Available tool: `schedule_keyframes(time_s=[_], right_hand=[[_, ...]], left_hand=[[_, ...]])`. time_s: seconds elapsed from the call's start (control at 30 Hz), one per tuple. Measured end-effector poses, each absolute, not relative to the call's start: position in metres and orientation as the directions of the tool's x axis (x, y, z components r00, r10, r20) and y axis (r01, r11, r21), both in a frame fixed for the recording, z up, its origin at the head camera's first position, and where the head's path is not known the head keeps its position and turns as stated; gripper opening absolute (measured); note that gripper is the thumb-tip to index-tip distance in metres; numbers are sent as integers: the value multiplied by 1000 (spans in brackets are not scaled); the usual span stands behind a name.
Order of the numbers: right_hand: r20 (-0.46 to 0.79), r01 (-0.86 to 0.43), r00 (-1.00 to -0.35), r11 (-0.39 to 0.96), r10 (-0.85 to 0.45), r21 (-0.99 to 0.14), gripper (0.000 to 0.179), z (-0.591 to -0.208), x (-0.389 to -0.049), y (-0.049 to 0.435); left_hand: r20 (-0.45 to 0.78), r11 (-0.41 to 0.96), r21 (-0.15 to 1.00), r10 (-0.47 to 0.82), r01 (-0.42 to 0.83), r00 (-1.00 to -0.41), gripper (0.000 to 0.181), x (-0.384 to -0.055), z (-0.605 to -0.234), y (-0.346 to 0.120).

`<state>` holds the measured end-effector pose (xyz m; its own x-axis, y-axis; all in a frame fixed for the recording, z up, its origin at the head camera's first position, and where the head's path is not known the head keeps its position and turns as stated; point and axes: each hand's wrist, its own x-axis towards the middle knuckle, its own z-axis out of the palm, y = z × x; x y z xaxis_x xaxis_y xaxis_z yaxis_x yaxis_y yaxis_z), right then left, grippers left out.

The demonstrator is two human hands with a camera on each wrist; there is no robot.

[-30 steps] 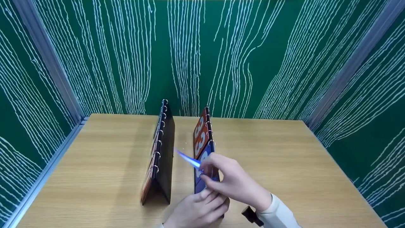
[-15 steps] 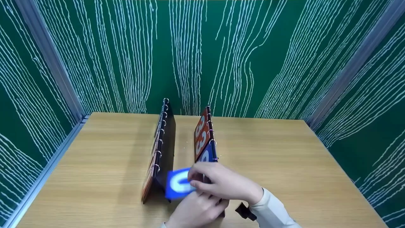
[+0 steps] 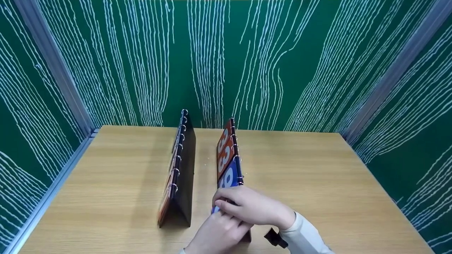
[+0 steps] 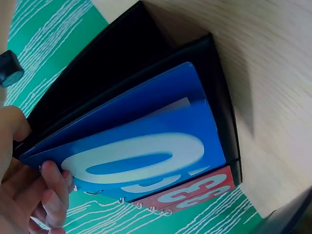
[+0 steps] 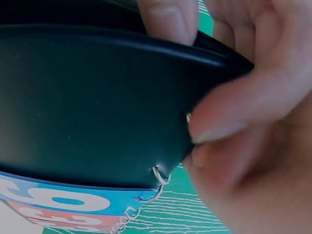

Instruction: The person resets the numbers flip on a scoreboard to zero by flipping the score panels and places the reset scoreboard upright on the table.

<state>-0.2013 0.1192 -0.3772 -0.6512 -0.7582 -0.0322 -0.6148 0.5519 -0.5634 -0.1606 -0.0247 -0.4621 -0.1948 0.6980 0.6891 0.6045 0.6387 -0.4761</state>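
Note:
A black tent-shaped flip scoreboard [image 3: 226, 158] with ring-bound number cards stands on the table, its cards facing left in the head view. My left hand [image 3: 220, 231] holds the near end of this scoreboard at the ring edge. Over it lies my right hand [image 3: 252, 206], its fingers curled over the ring edge at a blue number card. In the left wrist view a blue card with a white 0 [image 4: 136, 156] stands slightly off the card behind it. The right wrist view shows fingers [image 5: 234, 107] at the corner of a black panel [image 5: 92, 107]; parts of both hands hide each other.
A second black ring-bound flip stand [image 3: 180, 176] stands parallel on the left, a narrow gap away. The wooden table [image 3: 300, 165] ends at green walls [image 3: 300, 70] with white wavy lines. A small black device [image 3: 275, 238] sits by the right wrist.
My right hand has brought a blue 0 card down from the left of the scoreboard towards its card face. The left hand stays at the near end.

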Motion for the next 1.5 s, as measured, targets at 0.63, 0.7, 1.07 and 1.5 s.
schedule_keyframes(time_s=[0.63, 0.7, 1.07, 1.5], right_hand=[[416, -607, -767, 341, -489, -718, 21, -393, -211, 142], [430, -597, -783, 348, -449, -723, 21, -395, -214, 148], [420, -541, -835, 390, -356, -745, 21, -407, -235, 171], [227, -439, -860, 435, -458, -786, 21, -415, -249, 191]], left_hand=[[748, 685, -301, 601, 663, -282, 40, -165, -458, -24], [749, 678, -312, 607, 666, -267, 38, -167, -458, -24], [755, 684, -316, 601, 657, -262, 31, -170, -458, -25], [774, 680, -360, 600, 639, -203, 39, -175, -463, -26]])
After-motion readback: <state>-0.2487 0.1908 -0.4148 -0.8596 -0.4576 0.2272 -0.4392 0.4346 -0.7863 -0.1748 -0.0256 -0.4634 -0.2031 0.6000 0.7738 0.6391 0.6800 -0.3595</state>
